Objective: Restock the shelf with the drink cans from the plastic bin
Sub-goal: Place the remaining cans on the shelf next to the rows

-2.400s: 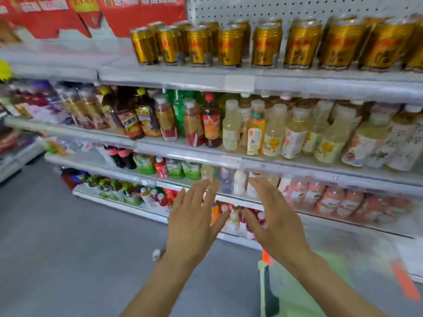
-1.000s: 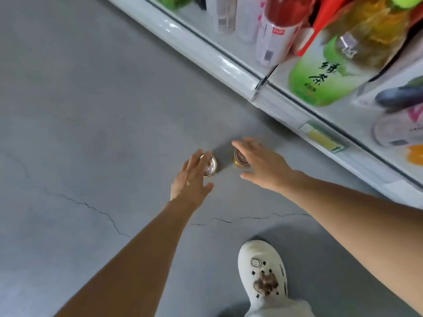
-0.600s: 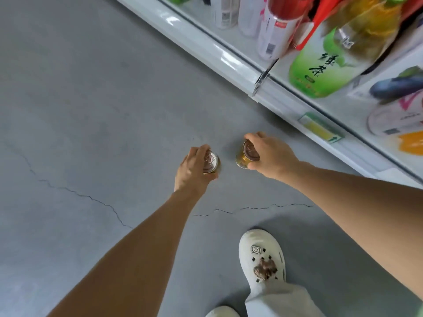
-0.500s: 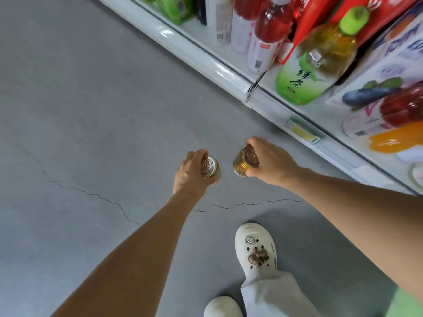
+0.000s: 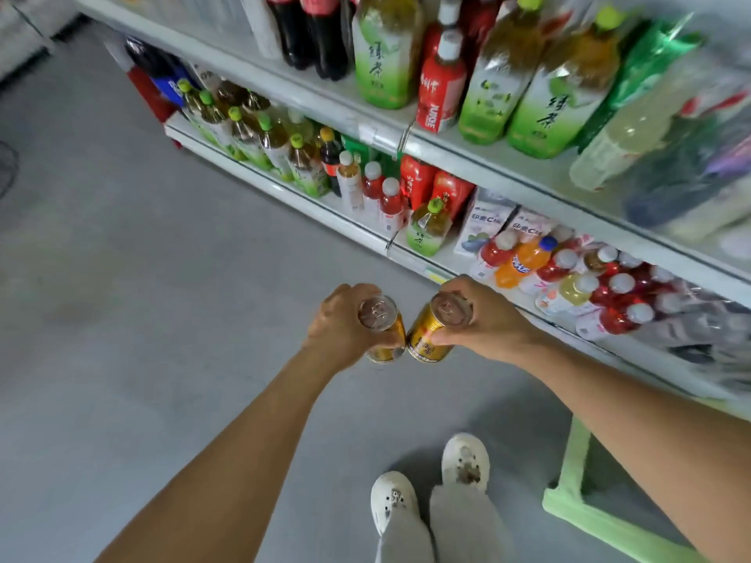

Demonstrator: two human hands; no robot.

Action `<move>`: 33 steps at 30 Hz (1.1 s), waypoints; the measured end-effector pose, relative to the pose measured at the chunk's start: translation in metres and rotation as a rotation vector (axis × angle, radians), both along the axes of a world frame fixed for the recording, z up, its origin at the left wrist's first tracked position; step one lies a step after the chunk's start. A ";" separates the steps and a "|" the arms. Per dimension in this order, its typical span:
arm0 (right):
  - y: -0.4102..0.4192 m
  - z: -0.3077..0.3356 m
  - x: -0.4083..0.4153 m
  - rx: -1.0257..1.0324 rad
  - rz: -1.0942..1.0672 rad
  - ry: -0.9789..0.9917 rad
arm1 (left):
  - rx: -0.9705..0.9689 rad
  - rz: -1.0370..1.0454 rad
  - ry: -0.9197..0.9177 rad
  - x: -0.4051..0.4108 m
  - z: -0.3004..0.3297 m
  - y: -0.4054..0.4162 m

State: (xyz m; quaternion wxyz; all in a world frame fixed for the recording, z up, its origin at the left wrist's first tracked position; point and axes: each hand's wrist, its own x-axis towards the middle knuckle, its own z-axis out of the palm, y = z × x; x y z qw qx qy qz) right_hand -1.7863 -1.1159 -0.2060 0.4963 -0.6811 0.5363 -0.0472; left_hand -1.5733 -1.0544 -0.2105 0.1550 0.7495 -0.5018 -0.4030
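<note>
I hold two gold drink cans in the air above the grey floor, in front of the low shelves. My left hand (image 5: 341, 325) grips the left can (image 5: 384, 337) round its top. My right hand (image 5: 485, 323) grips the right can (image 5: 428, 339), which tilts with its lid towards me. The two cans touch at their lower sides. A light green plastic bin (image 5: 577, 477) shows its rim at the lower right, partly under my right arm; its inside is out of view.
The bottom shelf (image 5: 284, 193) and the shelf above (image 5: 467, 156) run diagonally from upper left to right, packed with drink bottles and cartons. My two white shoes (image 5: 430, 485) stand on the floor below the cans. Open grey floor lies to the left.
Both hands closed on the two cans standing on the floor and lifted them. The view has tilted up, so more of the shelves and the green bin show.
</note>
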 end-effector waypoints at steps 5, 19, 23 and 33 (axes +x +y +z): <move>0.028 0.110 -0.048 -0.022 -0.023 -0.079 | -0.067 -0.026 0.048 -0.036 0.111 0.024; 0.160 0.323 -0.294 -0.273 0.003 -0.107 | -0.363 -0.143 0.122 -0.278 0.326 0.148; 0.209 0.367 -0.383 -0.343 -0.026 -0.075 | -0.402 -0.162 0.107 -0.367 0.356 0.182; 0.262 0.460 -0.535 -0.445 -0.067 -0.049 | -0.494 -0.311 0.044 -0.517 0.428 0.210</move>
